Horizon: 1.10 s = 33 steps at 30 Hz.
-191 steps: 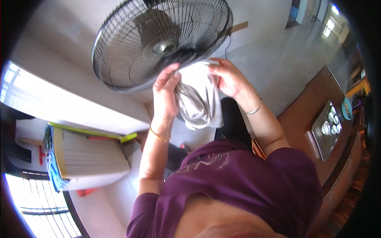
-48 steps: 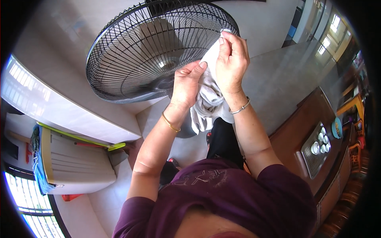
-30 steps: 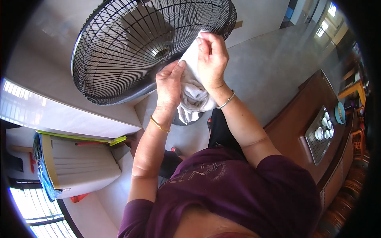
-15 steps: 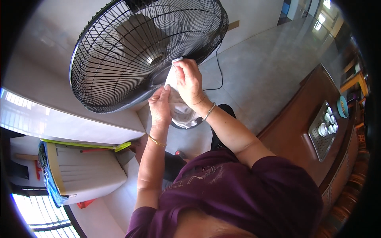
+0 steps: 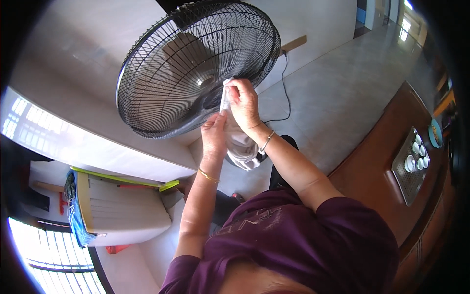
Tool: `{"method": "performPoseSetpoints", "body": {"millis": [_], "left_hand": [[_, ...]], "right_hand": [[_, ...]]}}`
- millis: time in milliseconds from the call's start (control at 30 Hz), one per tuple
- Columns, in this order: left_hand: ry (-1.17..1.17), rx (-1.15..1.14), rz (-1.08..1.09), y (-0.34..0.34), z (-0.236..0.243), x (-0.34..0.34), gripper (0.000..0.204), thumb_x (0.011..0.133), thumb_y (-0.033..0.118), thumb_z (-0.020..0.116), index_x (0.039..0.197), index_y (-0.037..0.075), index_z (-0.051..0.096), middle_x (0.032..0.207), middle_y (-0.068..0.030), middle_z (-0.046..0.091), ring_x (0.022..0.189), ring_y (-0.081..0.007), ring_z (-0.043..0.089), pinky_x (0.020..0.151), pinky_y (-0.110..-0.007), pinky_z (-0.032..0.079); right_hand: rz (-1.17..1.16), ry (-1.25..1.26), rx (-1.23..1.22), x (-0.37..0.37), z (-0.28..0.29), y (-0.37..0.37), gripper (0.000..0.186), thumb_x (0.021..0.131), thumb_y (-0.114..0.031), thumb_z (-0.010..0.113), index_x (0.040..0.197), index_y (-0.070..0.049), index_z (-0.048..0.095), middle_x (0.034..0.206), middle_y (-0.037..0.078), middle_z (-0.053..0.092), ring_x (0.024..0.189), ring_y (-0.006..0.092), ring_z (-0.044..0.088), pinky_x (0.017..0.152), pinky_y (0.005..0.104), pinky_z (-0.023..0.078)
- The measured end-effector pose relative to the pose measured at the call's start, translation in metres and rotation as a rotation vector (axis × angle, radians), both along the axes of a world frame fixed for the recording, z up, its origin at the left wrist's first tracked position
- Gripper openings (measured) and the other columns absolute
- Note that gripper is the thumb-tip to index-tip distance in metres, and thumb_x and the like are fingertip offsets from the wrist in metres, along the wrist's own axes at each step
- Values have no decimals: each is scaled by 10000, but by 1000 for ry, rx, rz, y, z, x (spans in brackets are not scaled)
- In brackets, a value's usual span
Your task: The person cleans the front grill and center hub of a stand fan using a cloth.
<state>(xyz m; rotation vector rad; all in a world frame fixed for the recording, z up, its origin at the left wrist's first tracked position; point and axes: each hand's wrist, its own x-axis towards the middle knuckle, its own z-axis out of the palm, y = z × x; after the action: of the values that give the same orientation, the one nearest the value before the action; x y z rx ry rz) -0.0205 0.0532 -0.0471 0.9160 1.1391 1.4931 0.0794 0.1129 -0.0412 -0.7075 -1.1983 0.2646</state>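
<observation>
A white cloth (image 5: 241, 145) hangs between my hands, its upper end drawn into a narrow strip. My right hand (image 5: 243, 104) pinches the top of this strip beside the fan's lower right rim. Lower down, my left hand (image 5: 214, 132) grips the cloth's edge between thumb and fingers. Just beyond both hands stands a large black fan (image 5: 196, 68), its round wire grille tilted toward me and its blades showing through. Whether the cloth touches the grille I cannot tell. The loose folds cover part of what lies below.
To the right, a brown wooden table (image 5: 362, 161) carries a metal tray (image 5: 405, 188) with several small white cups and a blue bowl (image 5: 435, 133). A black cord (image 5: 286, 88) runs from the wall to the floor. A pale cabinet-like box (image 5: 127, 208) stands at left.
The view has shifted, so the fan and table sit differently in the picture. Both hands keep their hold on the cloth, whose folds now hang lower and more spread out.
</observation>
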Motion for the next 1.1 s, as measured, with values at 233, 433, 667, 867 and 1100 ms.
{"method": "performPoseSetpoints", "body": {"millis": [233,433,667,867,1100], "left_hand": [[-61,-89,-59,-7,14,8,166,890,175,617,880,11,644,802,-7,628,684,-74,540,643,-217,453],[22,-79,-113,-5,14,15,180,892,181,612,897,6,649,827,-22,639,711,-97,566,660,-237,477],[23,32,-243,11,43,43,164,894,174,616,877,16,660,827,-33,651,705,-104,579,645,-244,490],[-71,131,-270,12,68,74,153,878,142,639,902,-7,660,814,-31,661,696,-88,579,654,-226,485],[-124,231,-317,28,97,93,148,897,126,612,915,-16,651,835,-44,662,701,-79,568,653,-211,471]], "right_hand": [[-3,-42,-80,1,-1,-3,181,784,-38,668,932,-17,565,916,131,612,827,277,621,727,326,504],[163,109,-141,27,-4,8,161,809,-17,649,964,15,618,862,70,666,751,115,614,673,250,502],[310,292,-148,64,34,7,151,866,4,601,1014,34,591,903,70,655,805,95,617,721,224,514],[276,379,-52,84,72,0,146,861,-1,607,1005,26,609,885,49,645,784,80,589,715,221,503],[-139,36,139,96,103,42,159,839,-14,625,991,22,651,852,81,667,745,97,617,676,226,502]]}}
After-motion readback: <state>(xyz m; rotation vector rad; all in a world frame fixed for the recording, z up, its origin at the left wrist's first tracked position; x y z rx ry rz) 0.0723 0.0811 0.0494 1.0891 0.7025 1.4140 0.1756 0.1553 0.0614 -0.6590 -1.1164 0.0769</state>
